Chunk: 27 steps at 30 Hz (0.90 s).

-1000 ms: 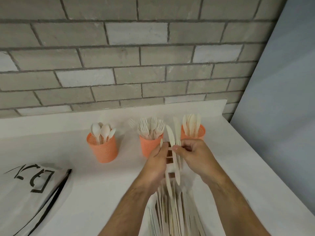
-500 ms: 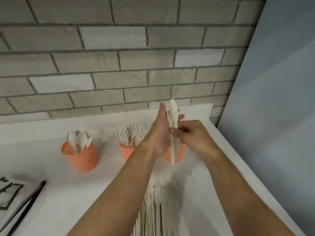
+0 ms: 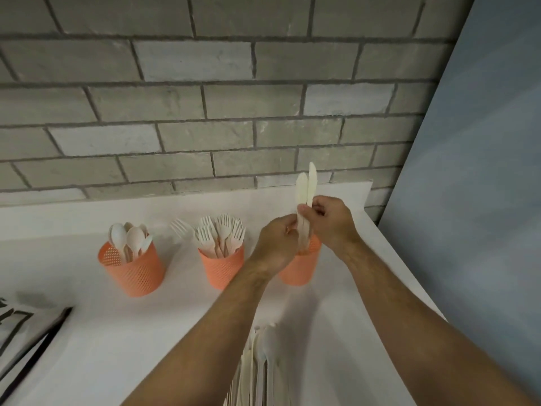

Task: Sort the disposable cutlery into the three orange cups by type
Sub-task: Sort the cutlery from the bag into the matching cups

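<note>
A grey brick wall [image 3: 222, 106] with darker mortar lines fills the far side, some bricks paler than others. A white tabletop [image 3: 87, 332] butts against it, with a low white upstand along its far edge. A smooth blue-grey panel [image 3: 483, 171] rises along the tabletop's right edge, meeting the brick wall at the far right corner. The light is soft and even.

Pretty dim, soft shadows under the orange mesh plastic cups [image 3: 133, 269], wide-angle bending at edges, slightly soft overall.
</note>
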### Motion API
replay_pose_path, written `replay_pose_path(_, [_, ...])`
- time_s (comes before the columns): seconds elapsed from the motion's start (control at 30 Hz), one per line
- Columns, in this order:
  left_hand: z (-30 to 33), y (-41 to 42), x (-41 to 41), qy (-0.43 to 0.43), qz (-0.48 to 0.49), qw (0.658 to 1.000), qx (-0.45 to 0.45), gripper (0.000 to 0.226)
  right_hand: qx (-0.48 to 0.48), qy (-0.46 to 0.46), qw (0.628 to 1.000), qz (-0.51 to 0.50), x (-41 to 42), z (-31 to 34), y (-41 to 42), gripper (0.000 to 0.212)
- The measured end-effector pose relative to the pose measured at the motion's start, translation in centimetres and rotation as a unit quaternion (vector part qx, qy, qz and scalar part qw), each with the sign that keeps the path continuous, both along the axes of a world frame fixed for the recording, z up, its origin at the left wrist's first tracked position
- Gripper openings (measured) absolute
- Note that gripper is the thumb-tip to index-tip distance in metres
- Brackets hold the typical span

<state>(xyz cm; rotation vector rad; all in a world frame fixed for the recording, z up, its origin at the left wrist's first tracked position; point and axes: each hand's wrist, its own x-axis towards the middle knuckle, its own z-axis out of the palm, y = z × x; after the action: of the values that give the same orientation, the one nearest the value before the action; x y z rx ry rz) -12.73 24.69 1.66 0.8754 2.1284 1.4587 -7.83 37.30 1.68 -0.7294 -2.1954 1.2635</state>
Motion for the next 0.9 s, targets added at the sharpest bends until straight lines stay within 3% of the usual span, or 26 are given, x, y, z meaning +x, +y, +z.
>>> replay_pose_path(0.13, [-1.1, -0.1, -0.6, 0.073, 0.047, 0.995, -0.056, 0.036, 0.014, -0.055, 0.998, 0.004, 0.8, -1.0, 0.4, 0.014])
replay_pose_path(0.27, [-1.5, -1.0, -1.0, 0.077, 0.079, 0.990, -0.084, 0.045, 0.054, -0.058, 0.996, -0.039, 1.6, -0.5, 0.8, 0.031])
replay_pose_path(0.4, [-1.9, -2.8, -0.4, 0.074, 0.079, 0.992, -0.067, 0.043, 0.083, -0.035, 0.995, -0.051, 2.8, -0.2, 0.1, 0.022])
replay_pose_path(0.57, [-2.9, -7.6, 1.2, 0.130, 0.053, 0.987, -0.080, 0.031, 0.097, -0.025, 0.994, -0.044, 5.3, 0.0, -3.3, 0.015])
replay_pose_path(0.77, [-7.6, -16.8, 4.3, 0.210, 0.017, 0.968, -0.139, 0.030, 0.025, -0.201, 0.979, 0.003, 10.3, -2.9, -10.3, 0.019])
replay_pose_path(0.9, [-10.8, -22.0, 7.0, 0.266, 0.004, 0.951, -0.155, 0.047, 0.005, -0.350, 0.937, -0.016, 14.0, -4.2, -15.1, 0.053])
